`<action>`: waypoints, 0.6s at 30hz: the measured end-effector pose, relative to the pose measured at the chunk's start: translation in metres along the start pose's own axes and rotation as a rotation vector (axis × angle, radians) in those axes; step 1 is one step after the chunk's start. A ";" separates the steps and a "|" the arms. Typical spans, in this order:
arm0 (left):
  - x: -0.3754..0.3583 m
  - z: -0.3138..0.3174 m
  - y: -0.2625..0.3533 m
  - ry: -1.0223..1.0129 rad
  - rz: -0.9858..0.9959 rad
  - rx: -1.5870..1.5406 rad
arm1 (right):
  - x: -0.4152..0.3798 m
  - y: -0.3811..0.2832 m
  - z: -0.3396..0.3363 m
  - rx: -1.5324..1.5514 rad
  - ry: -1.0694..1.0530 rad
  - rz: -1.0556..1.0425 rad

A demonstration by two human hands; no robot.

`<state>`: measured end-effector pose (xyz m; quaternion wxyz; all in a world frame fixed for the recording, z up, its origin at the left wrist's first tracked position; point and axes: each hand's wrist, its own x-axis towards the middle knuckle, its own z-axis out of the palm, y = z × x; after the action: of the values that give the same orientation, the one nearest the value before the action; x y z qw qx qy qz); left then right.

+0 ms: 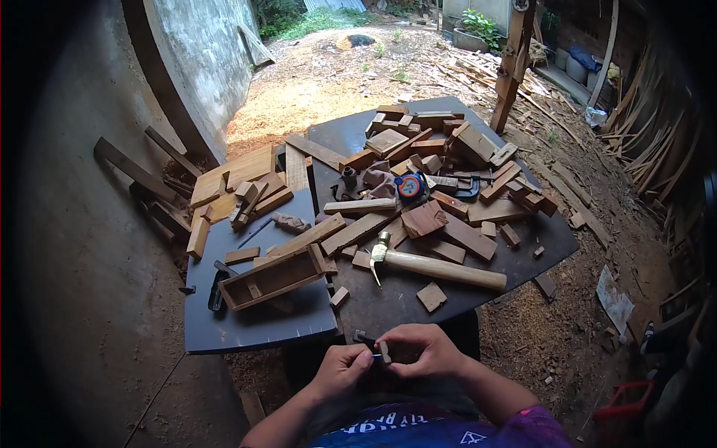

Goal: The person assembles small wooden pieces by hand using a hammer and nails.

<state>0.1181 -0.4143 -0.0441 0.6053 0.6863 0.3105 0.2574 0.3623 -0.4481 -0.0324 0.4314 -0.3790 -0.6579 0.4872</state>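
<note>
Both hands work just off the near edge of the desk [403, 299], low in my view. My right hand [424, 351] has thumb and fingers clamped on one small wood block [385, 352], held upright. My left hand [345, 367], just to its left, has thumb and forefinger pinched on one thin blue-and-white piece [377, 355] that reaches to the block; too small to identify. One dark piece [364, 337] lies beside the fingertips, details unclear.

Edges: a blue-grey panel [261, 328] forms the near left part, its surface showing along the near and left edges. Most room for moving is on the near right, between the hammer [441, 269] and the desk's near edge. The hammer lies crosswise, head left, handle end close to the right near edge. One squarish wood piece [432, 296] sits between hammer and hands.

Counts: one hammer; one tape measure [410, 187] and one C-clamp [469, 187] farther back; one open wooden box [275, 278] tilted on the panel, partly over one dark tool [216, 291]. Wood offcuts [455, 235] overlap across the middle and far side, too many to count surely. One wooden post [514, 67] stands beyond the far right edge.
</note>
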 end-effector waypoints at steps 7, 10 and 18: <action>0.003 -0.001 0.020 -0.100 -0.604 -0.708 | 0.002 -0.001 -0.002 -0.550 0.066 -0.440; 0.005 -0.009 0.017 -0.171 -0.821 -0.922 | 0.000 -0.001 -0.004 -0.772 0.052 -0.625; 0.000 -0.004 0.026 -0.029 -0.170 -0.073 | -0.002 -0.012 0.001 -0.430 0.086 -0.262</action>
<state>0.1186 -0.4136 -0.0182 0.6540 0.6387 0.3492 0.2061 0.3615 -0.4526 -0.0217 0.4281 -0.3940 -0.7709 0.2594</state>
